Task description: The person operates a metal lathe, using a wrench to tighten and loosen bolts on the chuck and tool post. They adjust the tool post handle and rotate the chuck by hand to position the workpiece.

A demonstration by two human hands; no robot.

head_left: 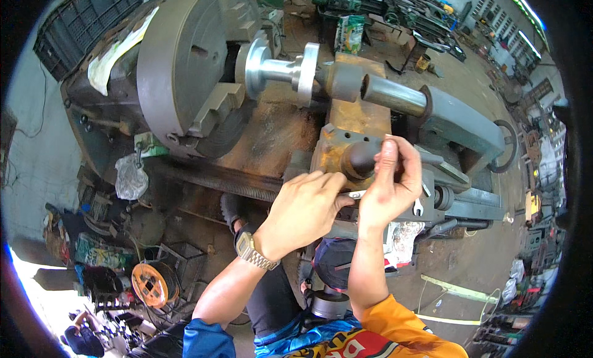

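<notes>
Lathe: it fills the middle of my view, its headstock (120,98) at upper left.
Chuck: the big grey disc (179,67) stands on edge, its stepped jaws facing right.
Tailstock: the grey casting (460,126) sits to the right, its bright quill pointing toward the chuck.
Shaft: the shiny flanged piece (281,69) lies in line between chuck and tailstock, beyond my hands.
Tool post: the rusty block (330,151) is just ahead of my hands.
Left hand: mine (302,206) bends palm down at the post's near edge; the fingers curl by the strip, but I cannot tell whether they clamp it.
Right hand: mine (392,185) is raised beside the knob, thumb and forefinger together.
Knob: dark and rounded (361,159), on the post.
Watch: metal-banded (250,250), on my left wrist.
Strip: pale, flat metal (356,195), between my hands, just below the knob.
Spanner: its open end (419,206) shows right of my right wrist.
</notes>
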